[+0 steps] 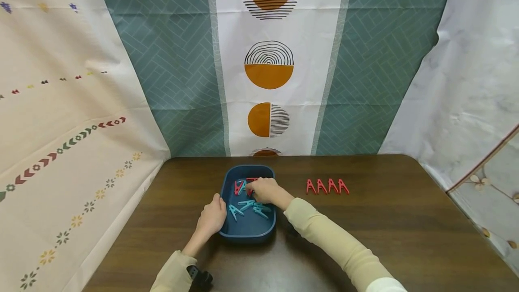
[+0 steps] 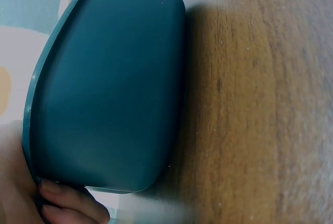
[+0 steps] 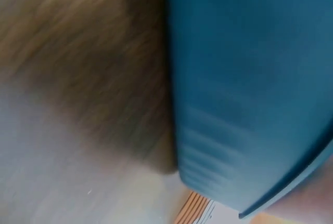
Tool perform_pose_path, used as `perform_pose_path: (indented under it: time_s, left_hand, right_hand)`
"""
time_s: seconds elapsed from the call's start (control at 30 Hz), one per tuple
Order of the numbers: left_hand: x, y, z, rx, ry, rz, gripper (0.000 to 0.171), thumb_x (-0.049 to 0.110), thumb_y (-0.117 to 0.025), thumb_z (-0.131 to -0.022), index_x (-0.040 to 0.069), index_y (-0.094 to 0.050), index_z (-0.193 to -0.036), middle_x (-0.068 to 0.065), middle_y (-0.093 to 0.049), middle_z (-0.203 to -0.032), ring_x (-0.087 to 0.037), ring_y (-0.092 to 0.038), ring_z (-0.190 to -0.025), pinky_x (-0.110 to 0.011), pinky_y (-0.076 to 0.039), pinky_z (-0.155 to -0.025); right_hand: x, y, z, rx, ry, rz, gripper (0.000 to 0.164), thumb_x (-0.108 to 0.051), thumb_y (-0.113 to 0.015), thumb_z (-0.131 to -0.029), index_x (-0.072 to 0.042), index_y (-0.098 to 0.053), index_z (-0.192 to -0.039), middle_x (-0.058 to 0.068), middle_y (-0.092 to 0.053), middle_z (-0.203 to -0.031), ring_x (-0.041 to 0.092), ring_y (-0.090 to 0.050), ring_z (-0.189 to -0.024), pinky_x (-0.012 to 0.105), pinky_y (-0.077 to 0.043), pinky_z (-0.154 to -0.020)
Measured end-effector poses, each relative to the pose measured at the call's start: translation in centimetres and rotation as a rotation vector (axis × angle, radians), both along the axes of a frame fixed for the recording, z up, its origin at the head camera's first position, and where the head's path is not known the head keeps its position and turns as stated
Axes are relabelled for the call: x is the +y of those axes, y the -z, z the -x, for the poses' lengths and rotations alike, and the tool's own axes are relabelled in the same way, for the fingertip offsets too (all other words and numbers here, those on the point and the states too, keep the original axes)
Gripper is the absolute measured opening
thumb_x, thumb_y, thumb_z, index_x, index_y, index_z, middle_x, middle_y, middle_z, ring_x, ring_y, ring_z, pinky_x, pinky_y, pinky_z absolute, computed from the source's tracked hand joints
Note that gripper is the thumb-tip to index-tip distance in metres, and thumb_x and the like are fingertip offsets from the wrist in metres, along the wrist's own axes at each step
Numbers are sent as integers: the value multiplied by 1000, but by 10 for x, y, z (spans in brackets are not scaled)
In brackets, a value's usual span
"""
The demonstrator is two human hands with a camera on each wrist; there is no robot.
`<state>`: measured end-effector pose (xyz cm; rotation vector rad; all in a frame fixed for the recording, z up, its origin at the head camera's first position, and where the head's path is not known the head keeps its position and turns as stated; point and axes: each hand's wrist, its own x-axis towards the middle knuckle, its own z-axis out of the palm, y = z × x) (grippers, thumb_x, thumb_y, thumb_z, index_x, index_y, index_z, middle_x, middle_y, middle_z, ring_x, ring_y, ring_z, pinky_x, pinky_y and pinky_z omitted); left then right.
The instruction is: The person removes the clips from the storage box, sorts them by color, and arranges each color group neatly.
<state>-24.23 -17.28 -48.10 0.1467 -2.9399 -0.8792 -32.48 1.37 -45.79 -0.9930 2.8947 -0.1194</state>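
Tray (image 1: 245, 238): head view shows clothespins (image 1: 246, 203) inside; left wrist, outer wall (image 2: 109, 83), fingers (image 2: 75, 203).

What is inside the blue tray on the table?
Red clothespins and light-blue clothespins lie in the blue tray. The right hand covers part of it, so what lies under that hand cannot be seen.

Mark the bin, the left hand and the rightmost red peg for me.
Bin (image 1: 245, 228), head view: bare floor near its front wall.
Left hand (image 1: 212, 216), head view: back of the hand.
Rightmost red peg (image 1: 342, 186), head view: its middle.
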Motion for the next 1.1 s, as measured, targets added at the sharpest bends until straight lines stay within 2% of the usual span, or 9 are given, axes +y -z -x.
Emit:
perform_pose_path:
  time_s: [0.17,0.3,0.43,0.7,0.9,1.1]
  left_hand:
    - [0,0,0,-2,-6,-6,29,25,-35,-101,2,-49,-111,-21,-62,-81,-34,-63,-70,-47,-46,-55]
    - [0,0,0,-8,-7,-6,30,25,-35,-101,2,-49,-115,-24,-64,-88,-37,-64,-75,-50,-48,-58]
    - [0,0,0,-6,-8,-3,30,25,-35,-101,2,-49,-114,-24,-65,-88,-37,-64,-75,-50,-48,-58]
    - [-3,1,1,-6,-2,-17,27,25,-36,-101,3,-50,-108,-20,-61,-80,-33,-62,-69,-45,-46,-55]
    - [-6,0,3,25,21,-68,25,24,-36,-101,6,-47,-87,-12,-47,-70,-28,-54,-67,-39,-39,-57]
    - [-9,-1,2,24,27,-125,29,23,-37,-101,6,-48,-80,-9,-44,-68,-27,-52,-70,-36,-38,-60]
  right_hand:
    - [-6,-1,-3,8,20,0,6,-29,-65,-90,-25,-66,-95,-5,-63,-80,12,-52,-66,25,-42,-54]
    - [-6,-2,-6,63,17,-2,3,-25,-64,-91,-25,-64,-88,-5,-59,-76,13,-50,-65,26,-42,-52]
    - [-4,-4,-9,96,11,35,7,-22,-60,-93,-24,-63,-87,-4,-58,-78,14,-49,-69,27,-42,-54]
    - [9,-14,-18,39,-70,272,11,-6,-57,-92,-12,-64,-98,0,-56,-81,15,-45,-75,23,-39,-62]
    - [21,-18,-22,32,-53,430,13,-7,-58,-92,-17,-60,-100,0,-59,-91,14,-47,-82,22,-45,-65]
    - [31,-21,-23,31,-40,518,13,-8,-59,-93,-15,-61,-105,3,-62,-99,16,-50,-85,27,-47,-70]
